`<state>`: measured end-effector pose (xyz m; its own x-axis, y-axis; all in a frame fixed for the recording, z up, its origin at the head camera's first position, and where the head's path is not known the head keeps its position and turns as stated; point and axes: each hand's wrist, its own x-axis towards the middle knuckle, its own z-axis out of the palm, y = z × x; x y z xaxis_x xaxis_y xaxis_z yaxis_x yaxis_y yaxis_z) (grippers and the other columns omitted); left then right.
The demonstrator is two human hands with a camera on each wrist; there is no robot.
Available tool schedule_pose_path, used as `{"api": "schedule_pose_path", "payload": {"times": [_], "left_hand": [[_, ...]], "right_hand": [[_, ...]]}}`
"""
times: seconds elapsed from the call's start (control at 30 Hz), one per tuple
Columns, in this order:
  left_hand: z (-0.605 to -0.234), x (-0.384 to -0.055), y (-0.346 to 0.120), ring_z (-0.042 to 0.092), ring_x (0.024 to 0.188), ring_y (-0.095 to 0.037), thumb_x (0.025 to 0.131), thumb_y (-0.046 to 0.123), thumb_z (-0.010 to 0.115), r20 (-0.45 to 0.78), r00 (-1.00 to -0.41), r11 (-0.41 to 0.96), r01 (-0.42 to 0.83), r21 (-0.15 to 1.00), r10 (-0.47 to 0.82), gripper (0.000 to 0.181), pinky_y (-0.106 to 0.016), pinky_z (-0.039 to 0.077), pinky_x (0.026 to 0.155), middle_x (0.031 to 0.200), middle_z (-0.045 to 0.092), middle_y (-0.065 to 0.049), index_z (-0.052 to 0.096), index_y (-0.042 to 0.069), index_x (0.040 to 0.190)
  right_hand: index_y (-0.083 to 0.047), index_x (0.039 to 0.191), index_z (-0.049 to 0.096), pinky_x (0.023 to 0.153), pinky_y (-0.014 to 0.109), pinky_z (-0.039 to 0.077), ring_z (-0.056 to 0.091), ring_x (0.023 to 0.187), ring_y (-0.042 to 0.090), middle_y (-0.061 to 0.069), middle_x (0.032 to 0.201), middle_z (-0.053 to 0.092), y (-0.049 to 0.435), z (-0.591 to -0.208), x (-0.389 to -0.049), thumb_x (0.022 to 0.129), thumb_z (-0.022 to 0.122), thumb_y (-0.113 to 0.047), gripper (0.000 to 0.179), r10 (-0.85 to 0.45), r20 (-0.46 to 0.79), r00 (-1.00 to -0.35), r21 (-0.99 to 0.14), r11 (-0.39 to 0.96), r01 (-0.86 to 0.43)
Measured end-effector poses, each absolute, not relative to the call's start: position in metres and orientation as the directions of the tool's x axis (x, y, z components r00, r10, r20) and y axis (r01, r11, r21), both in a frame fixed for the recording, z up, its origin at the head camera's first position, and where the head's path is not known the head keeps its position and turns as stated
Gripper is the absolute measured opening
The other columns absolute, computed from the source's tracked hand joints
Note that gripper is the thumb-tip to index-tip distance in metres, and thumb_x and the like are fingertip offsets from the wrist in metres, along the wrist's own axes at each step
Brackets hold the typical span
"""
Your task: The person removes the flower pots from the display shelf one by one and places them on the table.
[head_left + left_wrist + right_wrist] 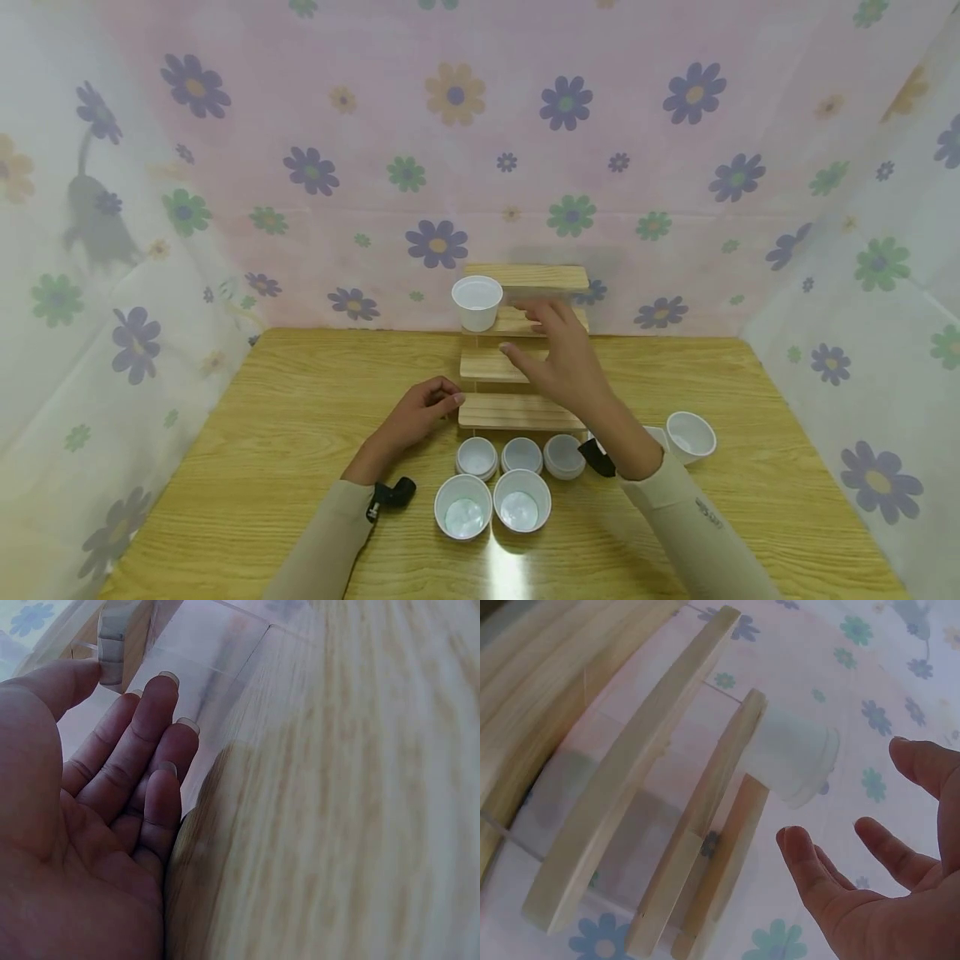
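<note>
A tiered wooden shelf (522, 412) with clear side supports stands at the back of the table. One white cup (477, 307) sits upright at the left end of its second-highest board. To the right of that cup hangs my right hand (564, 360), fingers spread and holding nothing; the right wrist view shows a gap between the fingers and the cup (791, 757). My left hand (420, 412) rests on the table by the lowest board's left end. Its thumb (67, 679) touches that board end (111, 645), the other fingers loosely extended.
In front of the shelf stand several smaller white tubs (477, 457) in a row. Nearer are two white cups (463, 507), side by side. Another white cup (691, 436) stands at the right, beside white items partly hidden by my right forearm. Flowered cloth hangs behind.
</note>
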<state>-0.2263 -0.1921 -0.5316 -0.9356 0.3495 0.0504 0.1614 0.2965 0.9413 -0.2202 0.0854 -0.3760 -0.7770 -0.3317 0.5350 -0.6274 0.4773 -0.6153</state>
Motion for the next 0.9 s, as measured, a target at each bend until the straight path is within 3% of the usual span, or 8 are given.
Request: {"api": "schedule_pose_path", "payload": {"times": [0.33,0.63,0.9], "left_hand": [[-0.532,-0.226,-0.192,0.067,0.089,-0.028,0.11,0.029,0.063,0.051,-0.931,0.293,0.166,0.942,0.362,0.021,-0.036,0.053,0.08,0.097,0.071,-0.013,0.069,0.01,0.114],[-0.532,-0.226,-0.193,0.067,0.089,-0.029,0.11,0.028,0.063,0.059,-0.931,0.303,0.176,0.937,0.36,0.021,-0.036,0.054,0.081,0.096,0.071,-0.013,0.069,0.009,0.115],[-0.532,-0.227,-0.193,0.067,0.088,-0.028,0.11,0.029,0.064,0.064,-0.928,0.282,0.177,0.943,0.366,0.021,-0.036,0.054,0.08,0.096,0.071,-0.015,0.069,0.009,0.115]], "right_hand": [[-0.003,0.14,0.063,0.101,0.052,0.056,0.06,0.124,0.04,0.021,0.138,0.055,0.064,-0.377,-0.245,0.093,0.085,-0.012,0.053,-0.312,0.501,-0.807,-0.662,0.463,-0.59],[-0.002,0.127,0.067,0.104,0.049,0.055,0.059,0.125,0.043,0.023,0.136,0.05,0.046,-0.381,-0.263,0.095,0.082,-0.012,0.037,-0.287,0.43,-0.856,-0.737,0.436,-0.517],[0.002,0.108,0.061,0.102,0.047,0.057,0.063,0.117,0.042,0.025,0.131,0.051,0.042,-0.385,-0.268,0.098,0.079,-0.01,0.024,-0.292,0.455,-0.841,-0.718,0.439,-0.541]]}}
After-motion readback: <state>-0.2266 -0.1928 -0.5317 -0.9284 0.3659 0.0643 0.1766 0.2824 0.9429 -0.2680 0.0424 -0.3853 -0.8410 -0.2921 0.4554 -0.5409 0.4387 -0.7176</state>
